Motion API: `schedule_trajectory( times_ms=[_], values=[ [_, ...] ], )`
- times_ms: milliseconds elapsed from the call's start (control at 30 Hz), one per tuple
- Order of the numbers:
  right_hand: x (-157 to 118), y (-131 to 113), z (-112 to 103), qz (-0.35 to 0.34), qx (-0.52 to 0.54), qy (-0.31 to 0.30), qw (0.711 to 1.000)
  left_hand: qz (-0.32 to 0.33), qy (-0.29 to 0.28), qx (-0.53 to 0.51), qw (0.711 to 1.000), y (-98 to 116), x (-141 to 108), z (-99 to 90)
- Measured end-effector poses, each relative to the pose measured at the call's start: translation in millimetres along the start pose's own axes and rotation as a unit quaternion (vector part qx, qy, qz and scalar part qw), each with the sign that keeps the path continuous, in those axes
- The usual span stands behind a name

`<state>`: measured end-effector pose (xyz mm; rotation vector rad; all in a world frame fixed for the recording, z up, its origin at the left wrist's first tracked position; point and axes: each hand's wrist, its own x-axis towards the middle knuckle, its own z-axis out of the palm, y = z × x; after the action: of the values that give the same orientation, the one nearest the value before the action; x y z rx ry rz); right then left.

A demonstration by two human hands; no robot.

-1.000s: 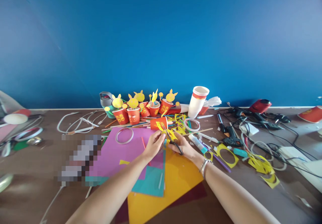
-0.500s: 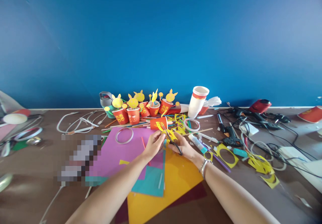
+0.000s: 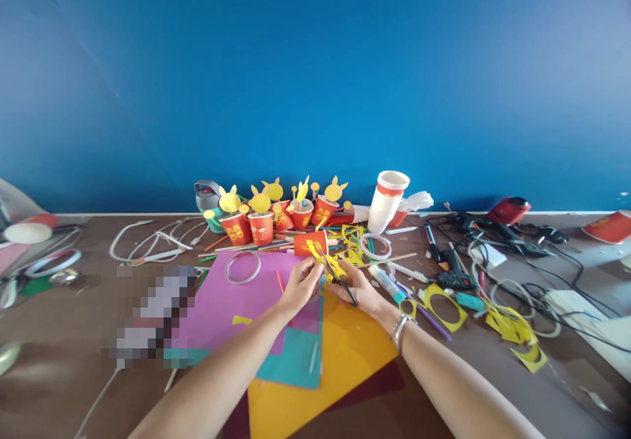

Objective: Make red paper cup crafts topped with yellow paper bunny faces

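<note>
My left hand is closed in a pinch on a small piece of yellow paper. Around the handles of a pair of black scissors my right hand is closed, and the blades point up and left at the yellow paper. Just beyond the hands an orange-red paper cup lies on its side. Under my hands are sheets of purple paper, teal paper and orange-yellow paper. Whether the blades are parted cannot be made out.
Several red cups with yellow rabbit-like figures stand by the blue wall. Stacked white cups lean to their right. A glue gun, cables and yellow offcuts lie at right. A tape roll rests on the purple paper.
Both hands stay almost in the same place, with the scissors still at the yellow paper. The whole view has shifted very slightly.
</note>
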<state>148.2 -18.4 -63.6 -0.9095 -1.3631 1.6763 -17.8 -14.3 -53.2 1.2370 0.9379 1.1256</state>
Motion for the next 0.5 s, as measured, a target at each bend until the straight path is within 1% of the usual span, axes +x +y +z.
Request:
schedule_trajectory(
  times_ms=[267,500],
  values=[
    [0.4,0.3,-2.3,-0.010,-0.018,-0.004,1.000,0.004,-0.001,0.017,1.000,3.5,-1.9,0.8],
    [0.4,-1.1,-2.5,0.005,-0.028,0.011,1.000,0.014,-0.007,0.028,0.999,5.7,-3.0,0.9]
  ],
)
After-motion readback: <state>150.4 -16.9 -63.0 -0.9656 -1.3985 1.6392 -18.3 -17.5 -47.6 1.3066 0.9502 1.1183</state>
